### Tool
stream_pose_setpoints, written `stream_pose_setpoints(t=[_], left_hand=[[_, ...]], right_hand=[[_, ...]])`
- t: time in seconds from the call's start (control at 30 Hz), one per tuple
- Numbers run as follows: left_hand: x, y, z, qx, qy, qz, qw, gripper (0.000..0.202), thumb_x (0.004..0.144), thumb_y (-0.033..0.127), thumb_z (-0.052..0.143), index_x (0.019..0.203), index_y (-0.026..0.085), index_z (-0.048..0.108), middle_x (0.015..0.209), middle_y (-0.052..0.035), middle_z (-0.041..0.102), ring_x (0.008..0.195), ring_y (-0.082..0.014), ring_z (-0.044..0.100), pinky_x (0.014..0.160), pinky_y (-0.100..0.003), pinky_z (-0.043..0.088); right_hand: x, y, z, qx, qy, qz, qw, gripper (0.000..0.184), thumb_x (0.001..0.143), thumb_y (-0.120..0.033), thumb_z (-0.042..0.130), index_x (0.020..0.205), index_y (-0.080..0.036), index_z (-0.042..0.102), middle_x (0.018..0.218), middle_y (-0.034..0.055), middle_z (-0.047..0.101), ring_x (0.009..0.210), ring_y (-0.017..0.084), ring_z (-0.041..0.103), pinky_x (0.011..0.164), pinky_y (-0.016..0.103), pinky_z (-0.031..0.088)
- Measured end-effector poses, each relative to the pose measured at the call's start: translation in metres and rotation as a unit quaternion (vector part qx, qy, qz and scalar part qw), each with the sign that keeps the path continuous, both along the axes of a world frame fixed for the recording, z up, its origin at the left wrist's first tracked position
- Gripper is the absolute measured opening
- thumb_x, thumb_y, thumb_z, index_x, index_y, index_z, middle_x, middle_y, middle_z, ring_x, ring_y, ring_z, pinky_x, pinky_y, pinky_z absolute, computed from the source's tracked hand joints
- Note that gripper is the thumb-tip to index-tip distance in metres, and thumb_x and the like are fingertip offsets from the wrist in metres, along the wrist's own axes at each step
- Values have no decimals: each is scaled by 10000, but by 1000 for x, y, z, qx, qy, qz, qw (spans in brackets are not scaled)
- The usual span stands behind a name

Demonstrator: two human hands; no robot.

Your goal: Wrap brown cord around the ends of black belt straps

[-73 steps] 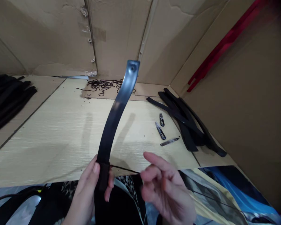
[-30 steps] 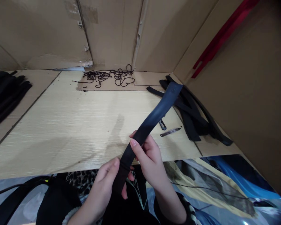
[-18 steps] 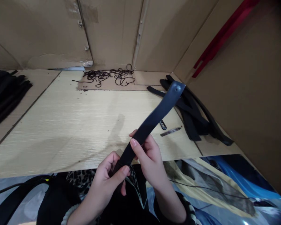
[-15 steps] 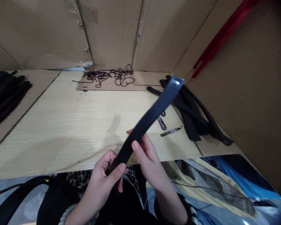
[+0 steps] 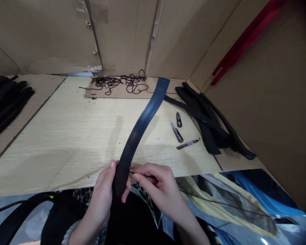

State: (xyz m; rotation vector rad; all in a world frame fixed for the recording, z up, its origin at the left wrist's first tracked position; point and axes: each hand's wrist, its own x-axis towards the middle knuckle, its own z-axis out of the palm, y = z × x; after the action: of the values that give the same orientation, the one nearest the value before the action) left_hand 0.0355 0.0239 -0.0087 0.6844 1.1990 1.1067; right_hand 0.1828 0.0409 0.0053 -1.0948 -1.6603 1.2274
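Observation:
A long black strap (image 5: 140, 127) rises from the table's front edge, curving up and to the right. My left hand (image 5: 104, 185) is closed round its lower part, where a dark brown wrapped section (image 5: 121, 178) begins. The strap's lower end is lost against dark clothing. To the right of the strap, my right hand (image 5: 156, 182) pinches a thin dark cord (image 5: 132, 172) that runs to the edge of the wrapped section. Most of the cord is hidden by the fingers.
Two thread snips (image 5: 177, 132) and a small pointed blade (image 5: 188, 144) lie right of the strap. Several black straps (image 5: 206, 119) are heaped at the right, a dark bundle (image 5: 7, 102) at the left. Tangled dark cord (image 5: 117, 83) lies by the cardboard wall (image 5: 122, 37).
The strap has swung left and stands more upright, its face turned. My right hand has let go of the strap, moved down and now pinches the cord. My left hand has turned round the strap.

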Motion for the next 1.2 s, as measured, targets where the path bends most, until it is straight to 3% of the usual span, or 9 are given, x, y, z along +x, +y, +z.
stream_pose_setpoints(t=[0.17, 0.33, 0.57, 0.73, 0.87, 1.0, 1.2], left_hand=[[0, 2, 4, -27, -36, -3, 999, 538, 828, 652, 546, 716, 131, 622, 471, 26, 539, 355, -56, 419, 440, -202, 337], [0, 1, 3, -43, -112, -26, 992, 534, 853, 648, 515, 776, 132, 630, 459, 47, 504, 330, -38, 391, 408, -183, 283], [-3, -3, 0, -10, -165, -46, 985, 335, 874, 469, 567, 812, 144, 614, 515, 32, 555, 351, -54, 433, 402, -194, 270], [-3, -1, 5, -6, -131, -35, 991, 366, 860, 490, 571, 736, 146, 581, 519, 26, 568, 355, -51, 424, 423, -203, 315], [-3, 1, 5, -22, -91, -19, 995, 429, 849, 584, 567, 781, 161, 573, 504, 39, 563, 345, -49, 401, 408, -193, 295], [-2, 0, 3, -27, -45, -22, 998, 500, 855, 612, 546, 627, 170, 487, 424, 62, 462, 349, -48, 378, 423, -199, 302], [-1, 0, 1, -20, -66, -40, 997, 462, 853, 607, 558, 693, 177, 500, 468, 67, 494, 341, -43, 361, 409, -201, 247]], right_hand=[[4, -3, 4, 60, -34, -13, 998, 161, 890, -157, 605, 765, -184, 703, 603, -39, 653, 494, 56, 490, 481, 180, 348], [4, -4, 6, 56, -20, -23, 998, 159, 887, -158, 601, 752, -164, 686, 594, -31, 644, 480, 47, 482, 441, 165, 319], [5, -2, 5, 37, 3, -32, 999, 108, 867, -167, 626, 825, -143, 723, 628, 1, 683, 495, 63, 533, 431, 163, 358], [5, -2, 2, 33, 40, 16, 999, 226, 900, -142, 593, 1079, -213, 712, 853, 9, 769, 687, 96, 691, 574, 165, 512], [6, -2, -1, 31, 18, 36, 999, 260, 917, -143, 575, 1122, -233, 707, 1002, 16, 766, 820, 118, 716, 707, 202, 553], [7, -1, 0, 37, 39, 64, 997, 288, 930, -108, 545, 1126, -245, 705, 970, -12, 770, 865, 103, 717, 809, 205, 545], [9, 0, 3, 13, 66, 94, 993, 292, 950, -102, 511, 1127, -243, 694, 954, -21, 773, 862, 96, 719, 833, 213, 537]])
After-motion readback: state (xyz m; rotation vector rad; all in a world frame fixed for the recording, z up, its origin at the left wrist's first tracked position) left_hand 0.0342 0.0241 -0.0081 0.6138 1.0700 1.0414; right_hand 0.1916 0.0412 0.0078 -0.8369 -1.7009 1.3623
